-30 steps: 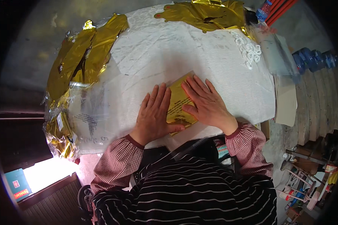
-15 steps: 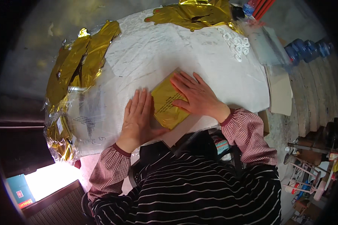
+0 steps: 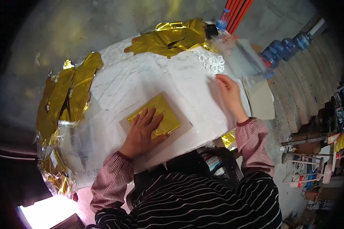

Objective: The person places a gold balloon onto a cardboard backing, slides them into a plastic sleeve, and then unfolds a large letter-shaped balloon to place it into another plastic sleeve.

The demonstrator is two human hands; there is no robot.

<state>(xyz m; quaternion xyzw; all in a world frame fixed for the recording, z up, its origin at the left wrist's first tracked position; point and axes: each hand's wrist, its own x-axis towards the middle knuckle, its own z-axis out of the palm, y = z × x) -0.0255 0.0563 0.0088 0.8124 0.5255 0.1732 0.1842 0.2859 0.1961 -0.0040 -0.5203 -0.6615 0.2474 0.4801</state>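
A folded gold foil packet [image 3: 168, 117] lies on a larger flat, brownish sheet [image 3: 184, 131] near the front of the white-covered table. My left hand [image 3: 142, 131] rests over the packet's left part with its fingers spread, pressing on it and gripping nothing. Off to the right, my right hand [image 3: 229, 93] hovers at the near edge of a group of small white coiled loops [image 3: 211, 62]. Its fingers are bent and slightly apart, a little blurred; nothing shows between them.
Gold foil pieces lie at the table's left [image 3: 78, 89] and far side [image 3: 168, 42]. Clear plastic bags [image 3: 244, 59] and a cardboard sheet [image 3: 262, 101] sit at the right edge. A small bottle [image 3: 222, 21] stands by red rods [image 3: 239, 15]. Large blue bottles [image 3: 284, 49] are beyond.
My right hand has left the gold packet and moved right and away to the white loops. My left hand has shifted from beside the packet onto it. The view has turned.
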